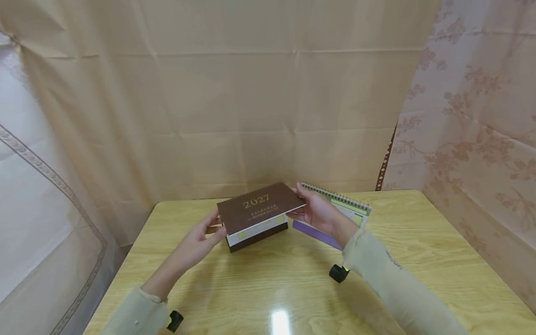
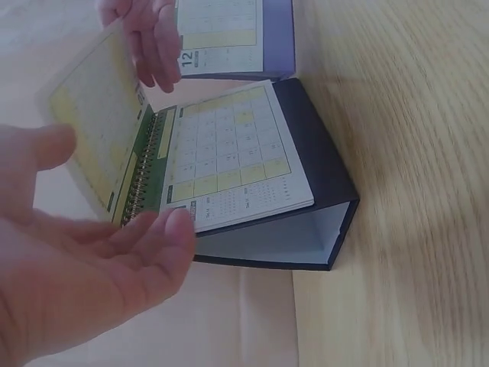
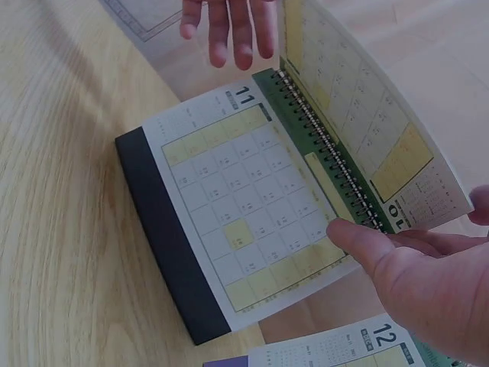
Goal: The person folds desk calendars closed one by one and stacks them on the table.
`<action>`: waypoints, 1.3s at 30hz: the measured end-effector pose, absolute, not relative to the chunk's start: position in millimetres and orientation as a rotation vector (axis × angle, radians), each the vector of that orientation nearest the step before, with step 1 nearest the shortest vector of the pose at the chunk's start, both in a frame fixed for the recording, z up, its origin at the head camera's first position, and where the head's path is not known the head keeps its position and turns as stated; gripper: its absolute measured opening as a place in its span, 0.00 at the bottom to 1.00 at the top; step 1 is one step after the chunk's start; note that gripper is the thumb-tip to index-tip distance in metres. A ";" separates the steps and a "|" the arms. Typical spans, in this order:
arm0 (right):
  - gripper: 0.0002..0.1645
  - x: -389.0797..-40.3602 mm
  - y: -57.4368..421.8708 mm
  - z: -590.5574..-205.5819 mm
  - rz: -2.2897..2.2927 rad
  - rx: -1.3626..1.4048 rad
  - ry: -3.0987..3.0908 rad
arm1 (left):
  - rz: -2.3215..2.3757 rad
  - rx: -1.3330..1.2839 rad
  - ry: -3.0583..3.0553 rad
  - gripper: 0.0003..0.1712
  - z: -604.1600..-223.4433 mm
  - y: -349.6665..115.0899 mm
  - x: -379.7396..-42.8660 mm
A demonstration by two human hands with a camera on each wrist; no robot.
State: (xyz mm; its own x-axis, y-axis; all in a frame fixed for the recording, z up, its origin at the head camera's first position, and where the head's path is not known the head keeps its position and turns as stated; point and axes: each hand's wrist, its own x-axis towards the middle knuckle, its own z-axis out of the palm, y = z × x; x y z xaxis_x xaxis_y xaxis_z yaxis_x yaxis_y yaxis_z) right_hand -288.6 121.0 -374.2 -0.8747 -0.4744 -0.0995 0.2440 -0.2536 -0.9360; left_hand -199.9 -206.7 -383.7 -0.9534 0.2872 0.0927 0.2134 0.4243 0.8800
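Observation:
A brown desk calendar (image 1: 259,204) marked 2027 stands on the table, its cover and some leaves lifted toward me from the far spiral binding (image 3: 328,149). Beneath them the page (image 3: 252,206) numbered 11 lies exposed on the dark stand (image 2: 321,145). At the left edge of the raised leaves is my left hand (image 1: 198,239), fingers nearly straight and spread from the thumb. My right hand (image 1: 320,211) pinches their right edge, thumb at the cover's corner and fingers below it. Straight left fingers (image 3: 229,30) reach beside the binding in the right wrist view.
A second spiral calendar (image 1: 360,211) with a purple base stands right of the brown one, partly behind my right hand. Its page shows 12 in the left wrist view. Cloth curtains (image 1: 251,102) hang behind and beside the wooden table (image 1: 251,288).

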 end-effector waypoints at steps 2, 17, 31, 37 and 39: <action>0.34 -287.8 121.2 -376.4 -2.158 -0.291 1.570 | 1.581 0.491 2.569 0.38 -385.0 -206.6 -199.5; 0.35 -287.4 121.3 -392.6 -2.024 -0.274 1.607 | 1.622 0.407 2.248 0.54 -387.2 -201.8 -191.2; 0.36 -286.4 116.4 -402.6 -1.956 -0.266 1.695 | 1.542 0.358 2.222 0.61 -396.7 -206.3 -190.6; 0.39 -289.2 116.5 -406.2 -1.894 -0.239 1.759 | 1.531 0.360 2.234 0.62 -397.7 -206.7 -189.8; 0.40 -289.6 116.8 -407.2 -1.892 -0.238 1.773 | 1.534 0.374 2.239 0.62 -398.9 -205.2 -189.7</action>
